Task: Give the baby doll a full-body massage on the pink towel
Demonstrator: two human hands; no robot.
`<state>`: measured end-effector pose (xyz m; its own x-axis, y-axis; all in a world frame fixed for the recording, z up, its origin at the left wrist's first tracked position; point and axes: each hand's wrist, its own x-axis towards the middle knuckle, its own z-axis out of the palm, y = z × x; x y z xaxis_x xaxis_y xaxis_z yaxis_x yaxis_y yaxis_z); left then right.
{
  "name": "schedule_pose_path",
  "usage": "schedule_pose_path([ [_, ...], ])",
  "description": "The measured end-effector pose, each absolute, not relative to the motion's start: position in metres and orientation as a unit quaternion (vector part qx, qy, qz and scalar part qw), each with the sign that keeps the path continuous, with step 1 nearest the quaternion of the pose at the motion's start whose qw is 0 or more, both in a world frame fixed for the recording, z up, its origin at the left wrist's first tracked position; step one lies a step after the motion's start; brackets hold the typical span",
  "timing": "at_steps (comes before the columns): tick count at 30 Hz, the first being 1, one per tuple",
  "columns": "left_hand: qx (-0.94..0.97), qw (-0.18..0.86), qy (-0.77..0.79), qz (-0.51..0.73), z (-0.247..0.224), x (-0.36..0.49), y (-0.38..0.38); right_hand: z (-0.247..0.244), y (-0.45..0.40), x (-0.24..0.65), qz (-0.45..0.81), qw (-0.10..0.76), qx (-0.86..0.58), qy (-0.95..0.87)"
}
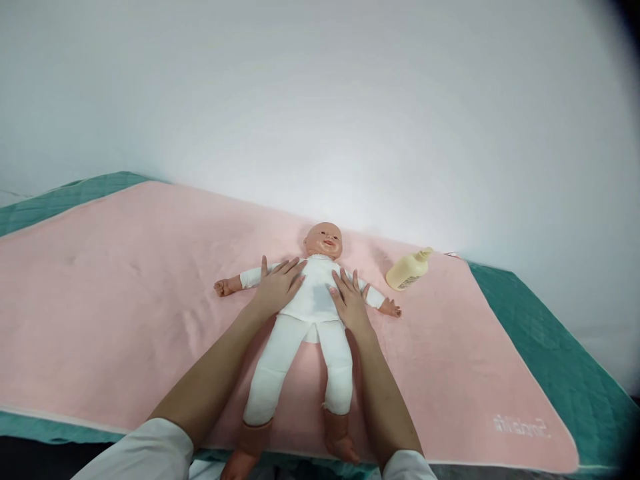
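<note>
A baby doll [313, 293] in a white top and white leggings lies on its back, head toward the wall and feet toward me. My left hand [277, 288] rests flat on the left side of its chest, near the shoulder, with the fingers stretched out. On the opposite side of the chest lies my right hand [350, 300], open too, its fingers spread. Neither hand grips anything. A greyish patch shows on the top between the hands. The doll's arms reach out sideways past my hands.
A pale yellow pump bottle [407, 269] stands tilted or lies to the right of the doll. Under both spreads a pink blanket [125, 300], over a green quilted cover [550, 333]. A white wall [320, 100] rises behind. The near edge runs beneath the doll's feet.
</note>
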<state>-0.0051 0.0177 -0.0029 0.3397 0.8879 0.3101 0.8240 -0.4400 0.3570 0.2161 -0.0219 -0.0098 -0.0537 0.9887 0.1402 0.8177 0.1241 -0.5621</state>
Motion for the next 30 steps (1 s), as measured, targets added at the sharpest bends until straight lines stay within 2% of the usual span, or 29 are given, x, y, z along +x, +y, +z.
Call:
schedule_pose_path([
  [11, 0.822, 0.094, 0.51, 0.235, 0.004, -0.004, 0.017, -0.019, -0.016, 0.227, 0.117, 0.397, -0.628, -0.66],
  [17, 0.904, 0.228, 0.284, 0.222, 0.021, 0.001, 0.001, -0.021, -0.015, 0.23, 0.136, 0.467, -0.596, -0.638],
  [19, 0.909, 0.252, 0.274, 0.189, 0.025, 0.003, -0.005, -0.022, -0.015, 0.23, 0.137, 0.485, -0.587, -0.634],
  [23, 0.893, 0.255, 0.333, 0.165, 0.028, 0.002, -0.008, -0.022, -0.014, 0.23, 0.145, 0.502, -0.581, -0.624],
  [30, 0.926, 0.235, 0.232, 0.185, 0.03, 0.004, -0.009, -0.023, -0.015, 0.229, 0.165, 0.496, -0.568, -0.636],
])
